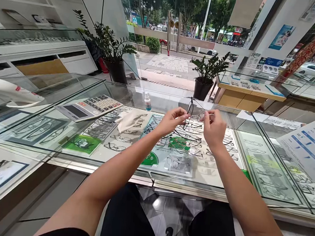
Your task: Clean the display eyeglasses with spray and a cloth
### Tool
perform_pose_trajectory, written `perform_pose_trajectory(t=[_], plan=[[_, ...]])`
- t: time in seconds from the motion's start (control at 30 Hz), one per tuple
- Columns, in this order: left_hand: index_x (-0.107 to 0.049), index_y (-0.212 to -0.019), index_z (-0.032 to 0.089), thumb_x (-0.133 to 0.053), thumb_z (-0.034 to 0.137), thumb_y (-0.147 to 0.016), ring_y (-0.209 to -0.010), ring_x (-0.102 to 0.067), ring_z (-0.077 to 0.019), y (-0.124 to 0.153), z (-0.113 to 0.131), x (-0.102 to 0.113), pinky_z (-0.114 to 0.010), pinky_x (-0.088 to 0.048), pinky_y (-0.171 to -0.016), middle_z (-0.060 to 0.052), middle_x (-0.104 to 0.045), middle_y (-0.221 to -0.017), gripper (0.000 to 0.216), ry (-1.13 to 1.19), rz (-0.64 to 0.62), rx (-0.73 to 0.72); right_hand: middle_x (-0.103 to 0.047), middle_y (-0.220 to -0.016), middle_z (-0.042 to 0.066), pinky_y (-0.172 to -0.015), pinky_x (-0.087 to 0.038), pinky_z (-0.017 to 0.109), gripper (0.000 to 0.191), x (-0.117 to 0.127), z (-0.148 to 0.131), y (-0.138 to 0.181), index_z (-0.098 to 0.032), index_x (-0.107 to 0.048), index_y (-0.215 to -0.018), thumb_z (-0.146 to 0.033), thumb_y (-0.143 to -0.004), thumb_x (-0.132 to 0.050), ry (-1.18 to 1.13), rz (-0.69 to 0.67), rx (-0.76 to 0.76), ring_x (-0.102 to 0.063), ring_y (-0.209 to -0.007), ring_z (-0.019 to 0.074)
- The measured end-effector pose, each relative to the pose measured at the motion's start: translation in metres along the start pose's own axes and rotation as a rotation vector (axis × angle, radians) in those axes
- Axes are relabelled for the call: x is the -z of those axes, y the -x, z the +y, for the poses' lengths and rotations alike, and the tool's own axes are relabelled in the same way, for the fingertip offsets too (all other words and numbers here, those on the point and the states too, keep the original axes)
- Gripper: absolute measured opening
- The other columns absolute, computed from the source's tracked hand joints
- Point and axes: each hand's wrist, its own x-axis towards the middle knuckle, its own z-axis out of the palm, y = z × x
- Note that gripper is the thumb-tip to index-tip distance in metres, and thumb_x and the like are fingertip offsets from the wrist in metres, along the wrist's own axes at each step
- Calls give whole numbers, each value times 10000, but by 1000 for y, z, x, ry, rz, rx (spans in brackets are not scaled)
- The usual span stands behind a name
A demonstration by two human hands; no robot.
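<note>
Both my hands are raised over a glass display counter (131, 165) and hold a pair of thin black-framed glasses (190, 110) between them. My left hand (172, 120) pinches the frame at its left side. My right hand (214, 127) pinches the other side, where a clear lens shows near its fingertips. The glasses hang above the rows of spectacle frames (185, 135) laid out inside the case.
On the counter lie a calculator (89, 107), a crumpled white cloth (128, 120) and a small dropper bottle (148, 101). A white device (11, 92) rests at the left. Printed sheets (308, 147) lie at the right. Potted plants (206, 76) and glass doors stand beyond.
</note>
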Motion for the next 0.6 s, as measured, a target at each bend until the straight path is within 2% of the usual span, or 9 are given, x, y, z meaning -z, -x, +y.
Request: perform_pose_trajectory(t=[0.1,0.23,0.3,0.43,0.6], plan=[[-684,-937,187,-905,727,-792,-990,-639,-197,1,0,0,-345,-652,-823,-64,-680,-1046,601,-54,-10,-18,-868,-962,81,-706,-432,363,184,4,4,-7,-250,-615,-1066,-413,-1107,-539,36,99,-23,-638,-602,204],[-696,-939,191,-854,717,-850,-956,-635,-194,2,0,-1,-326,-641,-802,-62,-675,-1008,556,-177,-22,-45,-871,-1142,96,-743,-484,393,161,10,10,-15,-259,-616,-1164,-362,-1059,-550,31,163,-30,-728,-736,236],[-691,-932,191,-851,722,-849,-958,-636,-198,3,0,-2,-326,-640,-794,-65,-681,-1007,560,-182,-31,-42,-849,-1220,104,-738,-502,401,213,9,11,-15,-265,-584,-1213,-382,-1035,-585,1,165,-17,-753,-799,245],[-667,-905,192,-882,725,-812,-947,-628,-192,4,3,-5,-327,-644,-784,-63,-678,-1012,583,-121,-13,-25,-786,-1270,114,-755,-556,412,324,2,11,-10,-270,-554,-1189,-500,-1000,-682,4,113,27,-762,-903,256],[-675,-900,191,-888,697,-831,-861,-613,-155,6,8,-8,-294,-615,-756,-32,-648,-943,553,-101,-4,-54,-663,-1416,168,-945,-617,512,603,-9,12,-1,-259,-525,-1387,-651,-981,-736,73,47,158,-718,-1161,324]])
